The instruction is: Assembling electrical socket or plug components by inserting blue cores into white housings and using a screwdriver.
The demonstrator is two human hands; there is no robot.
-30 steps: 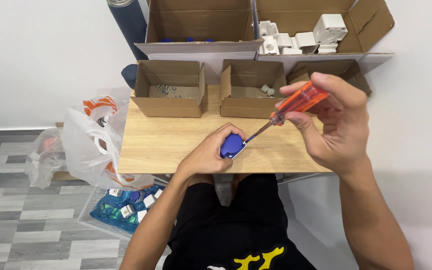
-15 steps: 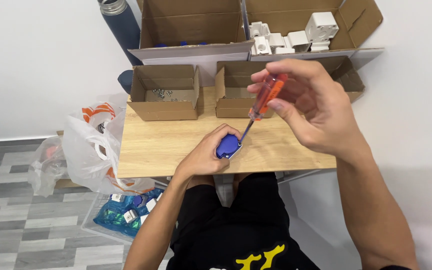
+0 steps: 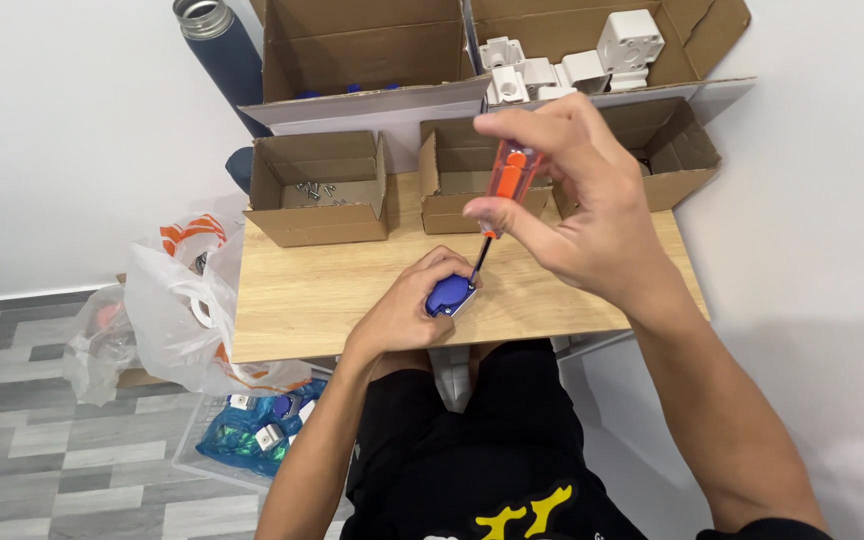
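My left hand (image 3: 407, 310) grips a small blue and white plastic part (image 3: 449, 297) against the wooden table (image 3: 312, 290), near its front edge. My right hand (image 3: 577, 205) holds an orange-handled screwdriver (image 3: 507, 180) almost upright above it. The screwdriver's dark shaft points down and its tip meets the top of the blue part. My fingers hide most of the handle and part of the blue piece.
Three small cardboard boxes stand along the table's back: one with screws (image 3: 320, 188), a middle one (image 3: 457, 185), a right one (image 3: 677, 150). Behind them are larger boxes with white plastic parts (image 3: 572, 60). A dark bottle (image 3: 217, 55) and plastic bags (image 3: 177, 310) are at the left.
My right hand has swung the screwdriver from a slant to nearly upright and moved it left, over the blue part. The left hand kept its hold on the part.
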